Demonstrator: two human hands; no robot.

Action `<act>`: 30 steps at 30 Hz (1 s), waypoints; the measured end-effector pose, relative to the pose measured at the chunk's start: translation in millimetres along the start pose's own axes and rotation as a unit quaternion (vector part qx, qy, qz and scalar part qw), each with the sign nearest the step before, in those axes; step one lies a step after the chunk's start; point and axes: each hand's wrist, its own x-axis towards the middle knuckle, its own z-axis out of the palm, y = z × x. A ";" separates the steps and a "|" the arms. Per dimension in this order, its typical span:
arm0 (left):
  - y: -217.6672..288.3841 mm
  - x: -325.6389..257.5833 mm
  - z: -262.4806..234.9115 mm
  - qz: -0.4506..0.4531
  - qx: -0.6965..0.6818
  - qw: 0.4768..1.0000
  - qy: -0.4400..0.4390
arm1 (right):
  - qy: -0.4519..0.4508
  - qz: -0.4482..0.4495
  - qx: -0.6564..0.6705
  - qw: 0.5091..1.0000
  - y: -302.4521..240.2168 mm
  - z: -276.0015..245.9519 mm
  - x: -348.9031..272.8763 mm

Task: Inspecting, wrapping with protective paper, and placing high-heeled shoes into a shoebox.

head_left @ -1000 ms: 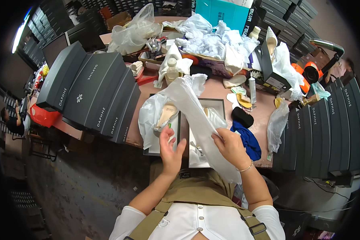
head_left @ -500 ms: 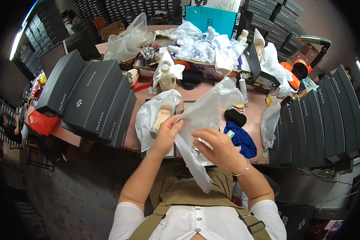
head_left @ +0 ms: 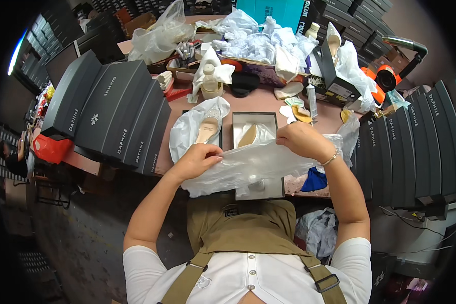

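Observation:
A translucent white wrapping sheet (head_left: 258, 161) is stretched sideways between my hands. My left hand (head_left: 197, 161) pinches its left end, and my right hand (head_left: 304, 142) grips the upper edge toward the right. Under the sheet lies an open shoe box (head_left: 276, 120), partly covered by it. Inside the box, a shoe (head_left: 248, 136) with a pale tan sole rests among white paper. Left of the box, a glittery pale shoe (head_left: 207, 129) with a beige insole lies on white wrapping paper (head_left: 183, 133).
Dark shoe boxes (head_left: 117, 106) stand stacked at left, more dark boxes (head_left: 395, 152) at right. Behind are a clear bottle (head_left: 209, 75), a pile of crumpled paper (head_left: 253, 50) and an orange-and-black tool (head_left: 387, 78). Blue cloth (head_left: 315, 180) lies near the front edge.
My hands have moved apart, the right one going right and up, and the sheet now spreads wide instead of hanging bunched. The open box and its shoe have come into view.

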 end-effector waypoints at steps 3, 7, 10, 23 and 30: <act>-7.2 3.9 0.4 0.024 0.034 0.999 -0.026 | 0.031 -0.045 0.130 0.990 -6.2 27.9 10.3; -1.8 9.9 -5.9 0.048 0.065 0.995 -0.061 | -0.046 -0.065 0.143 0.986 -15.9 54.7 28.1; -9.4 9.4 -27.9 0.009 0.073 0.997 -0.028 | -0.057 -0.053 0.198 0.977 -9.2 61.3 28.0; -39.2 10.2 -31.5 -0.052 -0.174 0.979 0.087 | -0.050 0.093 0.238 0.965 20.2 77.8 -2.5; -19.5 15.6 -30.0 -0.027 -0.125 0.986 0.104 | 0.078 -0.002 0.285 0.955 -9.1 74.6 9.7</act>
